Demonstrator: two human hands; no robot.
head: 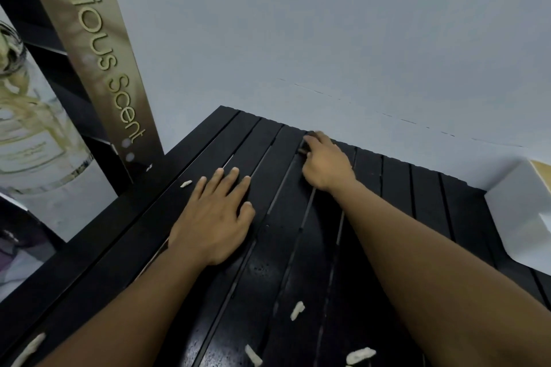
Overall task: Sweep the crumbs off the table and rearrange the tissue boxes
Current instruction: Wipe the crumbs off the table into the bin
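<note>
Pale crumbs lie scattered on the black slatted table (417, 188): one crumb (185, 184) just left of my left fingertips, another crumb (297, 310) between my forearms, and more crumbs (360, 355) at the bottom edge. My left hand (214, 217) rests flat on the slats, fingers spread, holding nothing. My right hand (326, 162) is at the table's far edge, fingers curled around a small dark object (304, 143); most of it is hidden and I cannot tell what it is. A white tissue box (518, 211) sits at the right edge, partly cut off.
A plain pale wall rises right behind the table. A tall brown and gold sign (98, 48) with lettering leans at the left, beside a poster of a perfume bottle (35, 128). The table's left rim (89, 262) runs diagonally.
</note>
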